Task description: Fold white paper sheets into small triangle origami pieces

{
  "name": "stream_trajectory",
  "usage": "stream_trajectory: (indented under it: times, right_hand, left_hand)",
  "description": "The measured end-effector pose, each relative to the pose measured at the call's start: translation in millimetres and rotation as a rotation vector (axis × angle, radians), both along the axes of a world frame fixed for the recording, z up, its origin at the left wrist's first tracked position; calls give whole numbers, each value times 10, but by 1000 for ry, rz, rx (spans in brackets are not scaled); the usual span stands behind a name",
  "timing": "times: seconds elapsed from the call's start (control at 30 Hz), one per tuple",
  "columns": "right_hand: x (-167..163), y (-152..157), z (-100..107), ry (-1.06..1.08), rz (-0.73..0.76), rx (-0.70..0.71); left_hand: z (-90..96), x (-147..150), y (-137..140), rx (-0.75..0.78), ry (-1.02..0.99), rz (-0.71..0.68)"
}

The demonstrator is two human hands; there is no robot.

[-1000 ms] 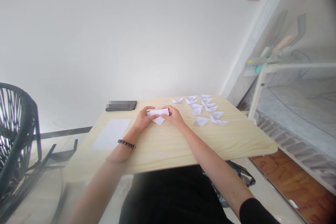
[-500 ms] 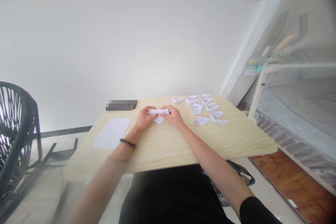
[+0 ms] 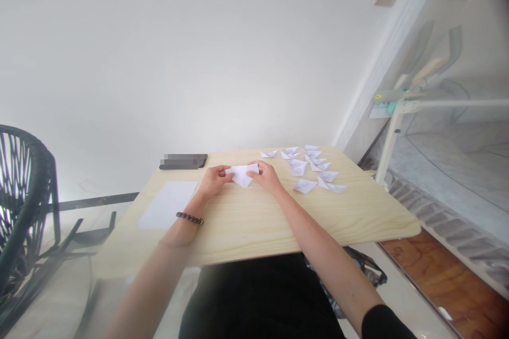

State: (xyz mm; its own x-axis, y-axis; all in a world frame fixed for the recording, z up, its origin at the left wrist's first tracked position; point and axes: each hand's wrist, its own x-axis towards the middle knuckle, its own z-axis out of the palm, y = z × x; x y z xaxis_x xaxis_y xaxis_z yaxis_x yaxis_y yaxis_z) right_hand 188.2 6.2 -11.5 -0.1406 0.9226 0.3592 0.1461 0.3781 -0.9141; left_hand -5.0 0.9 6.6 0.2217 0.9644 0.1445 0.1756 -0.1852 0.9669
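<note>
Over the middle of the wooden table, a folded white sheet of paper [image 3: 242, 175] is stretched between my two hands, its pointed part facing me. My left hand [image 3: 215, 180], with a dark bead bracelet at the wrist, pinches the left end between thumb and fingers. The right end is gripped by my right hand [image 3: 267, 176], thumb in front and fingers behind. Several folded paper boats [image 3: 305, 185] stand on the table to the right of my hands. Flat white paper [image 3: 169, 204] lies to the left of my left hand.
A dark flat object [image 3: 183, 162], partly blurred out, lies at the back left of the wooden table [image 3: 254, 233]. The table's far edge meets a white wall. A dark woven chair [image 3: 32, 180] stands at the left, and a white metal frame [image 3: 392, 143] at the right.
My left hand has shifted slightly left toward the end of the folded paper, and its thumb has left the middle. More of the paper's pointed part shows now.
</note>
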Motion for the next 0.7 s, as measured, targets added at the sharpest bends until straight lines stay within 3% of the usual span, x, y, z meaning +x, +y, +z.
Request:
stream_trajectory:
  times: [0.27, 0.37, 0.5, 0.7]
  right_hand:
    - [65, 52, -35, 22, 9, -52]
    - [74, 66, -44, 34, 28, -69]
    - [66, 58, -46, 32, 18, -66]
    - [-84, -38, -22, -44, -5, -8]
  left_hand:
    - [116, -32, -85, -117, -131, -332]
    - [127, -53, -93, -137, -137, -375]
    - [95, -35, -86, -140, -153, -323]
    - [87, 75, -91, 27, 70, -38]
